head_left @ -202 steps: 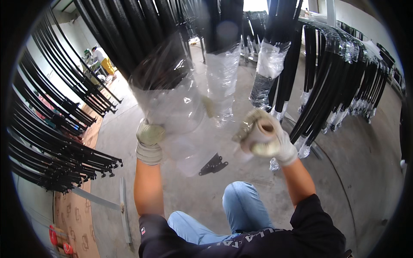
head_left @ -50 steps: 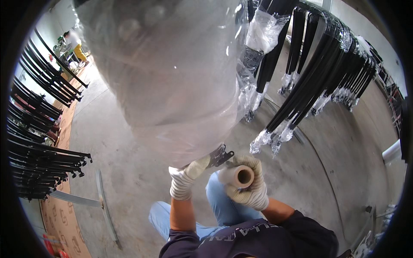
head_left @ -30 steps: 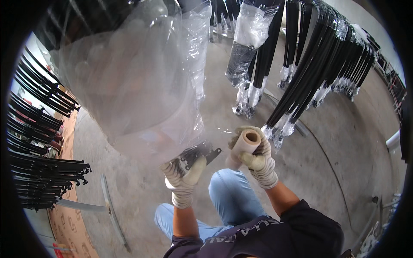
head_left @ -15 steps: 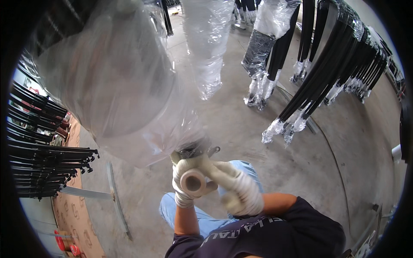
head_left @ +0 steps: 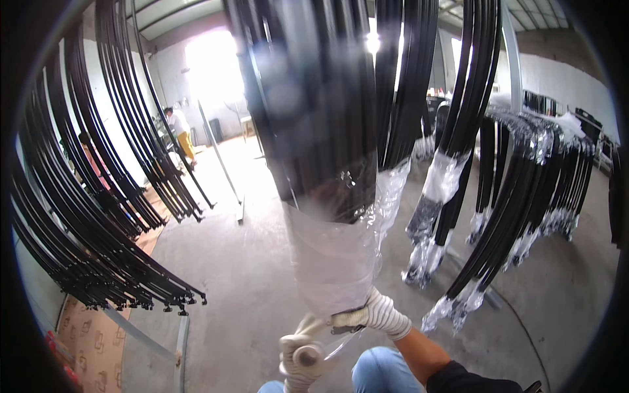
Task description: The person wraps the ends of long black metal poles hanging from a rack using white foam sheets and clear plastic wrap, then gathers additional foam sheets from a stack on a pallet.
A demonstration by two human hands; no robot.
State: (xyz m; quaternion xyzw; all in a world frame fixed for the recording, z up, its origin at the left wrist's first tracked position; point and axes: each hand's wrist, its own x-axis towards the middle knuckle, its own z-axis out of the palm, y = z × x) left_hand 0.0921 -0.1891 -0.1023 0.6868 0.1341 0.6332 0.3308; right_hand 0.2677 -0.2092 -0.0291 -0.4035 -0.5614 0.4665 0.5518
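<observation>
A tall bundle of black bars (head_left: 314, 131) hangs in front of me, its lower part wrapped in clear plastic film (head_left: 331, 255). My right hand (head_left: 383, 316), in a white knitted glove, closes around the bundle's bottom end from the right. Just below and to the left, my gloved left hand (head_left: 298, 363) grips a roll of stretch film (head_left: 308, 355) with its hollow core end facing me. A thin strand of film (head_left: 341, 345) runs between the roll and the bundle's bottom. The left fingertips are partly hidden behind the roll.
Rows of unwrapped black bars (head_left: 98, 216) hang at the left, near a metal floor rail (head_left: 180, 354). More bundles with film-wrapped ends (head_left: 452, 308) stand at the right. A cable (head_left: 524, 334) crosses the concrete floor. Another person (head_left: 180, 134) stands far back left.
The view has tilted up, showing more of the bundle. My hands have moved apart: the right now holds the bundle's bottom, while the left is lower left with the roll.
</observation>
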